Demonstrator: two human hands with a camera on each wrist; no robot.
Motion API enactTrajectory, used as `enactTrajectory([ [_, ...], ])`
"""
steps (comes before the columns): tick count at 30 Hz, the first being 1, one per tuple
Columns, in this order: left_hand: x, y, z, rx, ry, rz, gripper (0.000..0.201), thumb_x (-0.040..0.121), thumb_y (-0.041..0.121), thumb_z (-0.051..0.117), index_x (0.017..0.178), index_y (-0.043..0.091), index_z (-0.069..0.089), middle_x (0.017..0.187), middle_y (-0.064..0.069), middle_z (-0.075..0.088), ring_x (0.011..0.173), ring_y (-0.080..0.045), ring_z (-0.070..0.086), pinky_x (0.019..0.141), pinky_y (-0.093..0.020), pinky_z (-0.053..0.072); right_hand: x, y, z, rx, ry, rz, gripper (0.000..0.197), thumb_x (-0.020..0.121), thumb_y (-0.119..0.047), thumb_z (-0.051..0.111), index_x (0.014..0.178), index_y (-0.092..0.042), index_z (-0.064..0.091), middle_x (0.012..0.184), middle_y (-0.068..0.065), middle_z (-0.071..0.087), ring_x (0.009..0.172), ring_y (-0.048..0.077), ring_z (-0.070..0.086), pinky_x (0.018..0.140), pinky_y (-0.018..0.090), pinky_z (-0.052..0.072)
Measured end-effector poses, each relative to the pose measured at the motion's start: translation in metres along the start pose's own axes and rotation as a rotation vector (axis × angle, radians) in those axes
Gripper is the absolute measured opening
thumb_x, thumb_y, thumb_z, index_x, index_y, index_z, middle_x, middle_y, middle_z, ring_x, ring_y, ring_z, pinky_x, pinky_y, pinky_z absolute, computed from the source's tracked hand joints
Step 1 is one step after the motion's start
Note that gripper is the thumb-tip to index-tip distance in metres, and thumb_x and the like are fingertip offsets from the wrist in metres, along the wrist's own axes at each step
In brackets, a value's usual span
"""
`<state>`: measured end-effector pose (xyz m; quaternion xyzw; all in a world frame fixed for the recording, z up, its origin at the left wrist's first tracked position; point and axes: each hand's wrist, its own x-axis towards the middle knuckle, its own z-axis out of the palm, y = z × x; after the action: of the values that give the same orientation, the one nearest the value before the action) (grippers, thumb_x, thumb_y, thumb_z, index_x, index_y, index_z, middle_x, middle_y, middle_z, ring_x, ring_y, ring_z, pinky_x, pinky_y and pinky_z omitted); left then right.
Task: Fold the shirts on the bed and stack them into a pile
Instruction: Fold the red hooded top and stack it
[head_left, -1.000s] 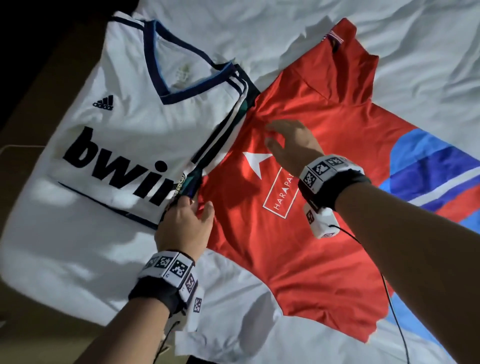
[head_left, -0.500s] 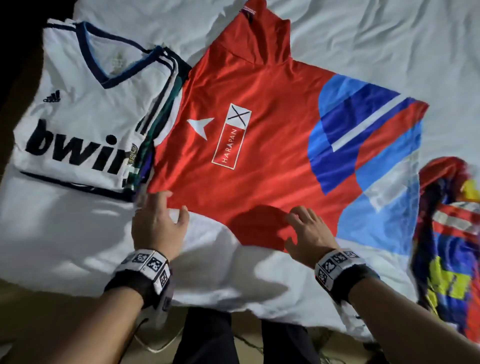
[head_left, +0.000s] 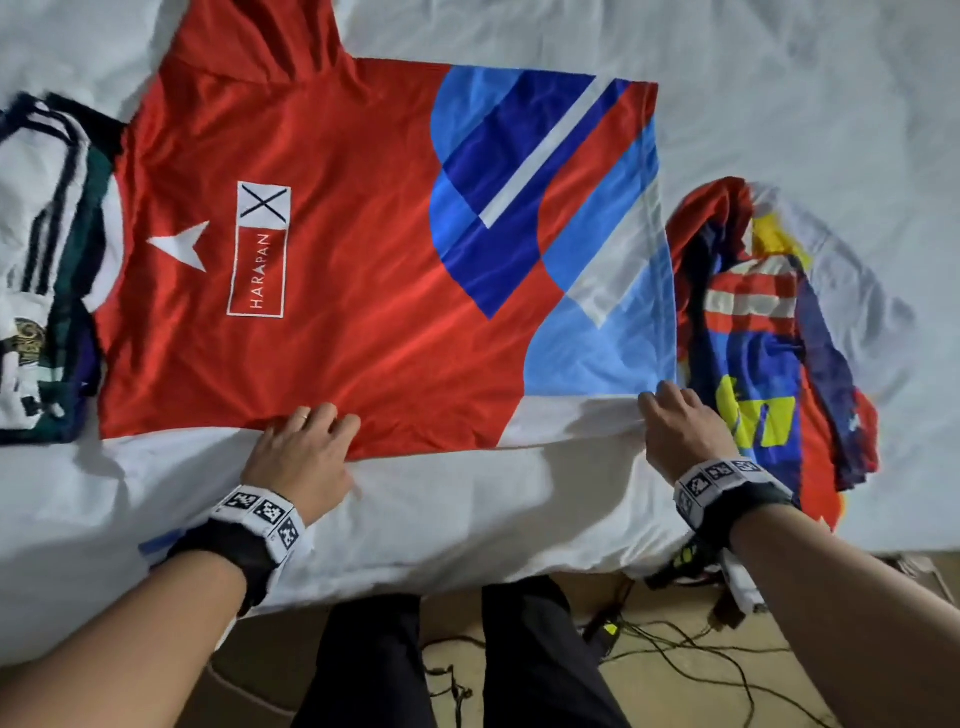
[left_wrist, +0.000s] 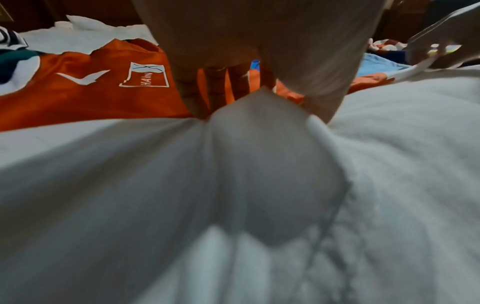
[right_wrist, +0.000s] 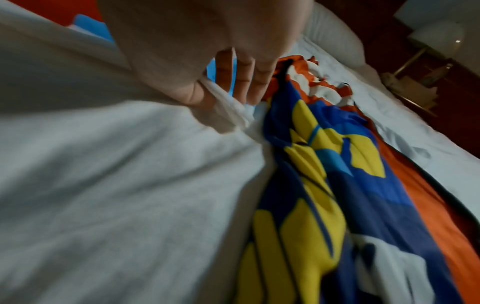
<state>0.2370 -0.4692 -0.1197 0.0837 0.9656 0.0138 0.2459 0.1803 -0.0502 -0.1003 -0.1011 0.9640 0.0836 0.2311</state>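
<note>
A red shirt (head_left: 332, 322) with a white logo and a blue-and-white patterned hem lies flat on the white bed (head_left: 779, 78), neck to the left. My left hand (head_left: 332, 431) is at the middle of its near edge, fingers on the red cloth (left_wrist: 103, 102) and thumb on the sheet, with fabric bunched between them. My right hand (head_left: 654, 405) pinches the near hem corner; in the right wrist view thumb and fingers (right_wrist: 223, 96) hold a pale fold of it. A folded white shirt (head_left: 36, 234) lies at the left.
A crumpled shirt (head_left: 758, 338) in blue, yellow and red lies right of the red shirt, close to my right hand (right_wrist: 324, 164). The bed's front edge (head_left: 467, 545) is near me, with my dark-trousered legs and cables on the floor (head_left: 675, 649) below.
Both hands have slid right along the shirt's near edge. The right hand reached the hem corner and took hold of it; the left moved to the middle.
</note>
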Motion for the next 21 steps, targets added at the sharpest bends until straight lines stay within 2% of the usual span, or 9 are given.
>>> enactTrajectory([
  [4, -0.002, 0.0, 0.003, 0.041, -0.004, -0.036, 0.043, 0.057, 0.004, 0.082, 0.084, 0.021, 0.052, 0.082, -0.001, 0.047, 0.077, -0.031, 0.055, 0.053, -0.04, 0.051, -0.012, 0.031, 0.009, -0.014, -0.089, -0.035, 0.035, 0.049, 0.007, 0.076, 0.079, -0.006, 0.063, 0.081, 0.017, 0.054, 0.06, 0.037, 0.056, 0.046, 0.042, 0.05],
  [6, -0.004, 0.003, 0.004, 0.045, -0.021, -0.033, 0.043, 0.058, -0.002, 0.079, 0.083, 0.019, 0.051, 0.081, -0.002, 0.045, 0.074, -0.031, 0.055, 0.049, -0.04, 0.05, -0.016, 0.037, 0.013, -0.071, -0.141, -0.035, 0.028, 0.056, -0.003, 0.079, 0.081, -0.009, 0.069, 0.086, 0.015, 0.058, 0.067, 0.036, 0.058, 0.053, 0.043, 0.052],
  [10, -0.009, 0.004, 0.0, 0.025, -0.088, -0.096, 0.043, 0.058, 0.006, 0.083, 0.086, 0.018, 0.052, 0.083, -0.005, 0.046, 0.073, -0.034, 0.056, 0.049, -0.042, 0.048, -0.016, 0.019, 0.01, -0.129, -0.073, -0.14, 0.039, 0.051, -0.024, 0.081, 0.087, -0.014, 0.068, 0.091, 0.01, 0.058, 0.076, 0.033, 0.056, 0.061, 0.04, 0.044],
  [13, -0.012, -0.001, -0.002, -0.018, -0.16, -0.133, 0.036, 0.068, 0.012, 0.079, 0.09, 0.019, 0.053, 0.087, -0.003, 0.048, 0.077, -0.034, 0.058, 0.052, -0.042, 0.046, -0.013, 0.003, 0.012, -0.119, 0.003, -0.318, 0.04, 0.055, -0.018, 0.078, 0.092, -0.012, 0.064, 0.089, 0.011, 0.058, 0.069, 0.034, 0.058, 0.055, 0.042, 0.049],
  [15, -0.014, 0.0, -0.01, -0.049, -0.19, -0.145, 0.027, 0.078, 0.007, 0.067, 0.096, 0.022, 0.053, 0.093, -0.001, 0.051, 0.085, -0.033, 0.062, 0.058, -0.045, 0.05, -0.011, 0.003, 0.011, -0.07, -0.033, -0.273, 0.043, 0.05, -0.008, 0.082, 0.09, -0.012, 0.067, 0.077, 0.007, 0.058, 0.059, 0.031, 0.059, 0.045, 0.04, 0.051],
  [16, -0.014, 0.0, -0.012, -0.071, -0.203, -0.16, 0.027, 0.082, 0.005, 0.059, 0.099, 0.024, 0.052, 0.098, 0.001, 0.051, 0.091, -0.031, 0.062, 0.066, -0.045, 0.051, -0.009, 0.003, 0.008, -0.058, -0.074, -0.247, 0.044, 0.052, -0.007, 0.082, 0.093, -0.014, 0.068, 0.075, 0.005, 0.058, 0.06, 0.03, 0.061, 0.045, 0.039, 0.052],
  [18, -0.013, -0.004, -0.017, -0.118, -0.27, -0.187, 0.031, 0.083, 0.003, 0.048, 0.099, 0.03, 0.047, 0.101, 0.007, 0.048, 0.097, -0.025, 0.059, 0.074, -0.038, 0.048, -0.002, 0.005, -0.002, -0.037, -0.237, -0.207, 0.036, 0.073, -0.012, 0.069, 0.108, -0.02, 0.064, 0.09, 0.003, 0.061, 0.082, 0.029, 0.066, 0.061, 0.036, 0.053],
  [19, -0.012, -0.006, -0.021, -0.14, -0.313, -0.19, 0.03, 0.082, 0.003, 0.047, 0.095, 0.031, 0.046, 0.098, 0.008, 0.047, 0.094, -0.021, 0.058, 0.073, -0.034, 0.045, 0.004, 0.006, -0.008, -0.025, -0.319, -0.181, 0.033, 0.081, -0.013, 0.058, 0.112, -0.021, 0.061, 0.098, 0.001, 0.062, 0.093, 0.028, 0.065, 0.068, 0.034, 0.05],
  [21, -0.007, -0.016, -0.025, -0.185, -0.352, -0.182, 0.028, 0.08, 0.005, 0.05, 0.082, 0.032, 0.044, 0.088, 0.009, 0.048, 0.085, -0.017, 0.056, 0.07, -0.032, 0.043, 0.018, 0.008, -0.02, 0.012, -0.424, -0.15, 0.03, 0.082, -0.015, 0.051, 0.109, -0.02, 0.064, 0.098, 0.0, 0.063, 0.095, 0.028, 0.064, 0.069, 0.031, 0.047],
])
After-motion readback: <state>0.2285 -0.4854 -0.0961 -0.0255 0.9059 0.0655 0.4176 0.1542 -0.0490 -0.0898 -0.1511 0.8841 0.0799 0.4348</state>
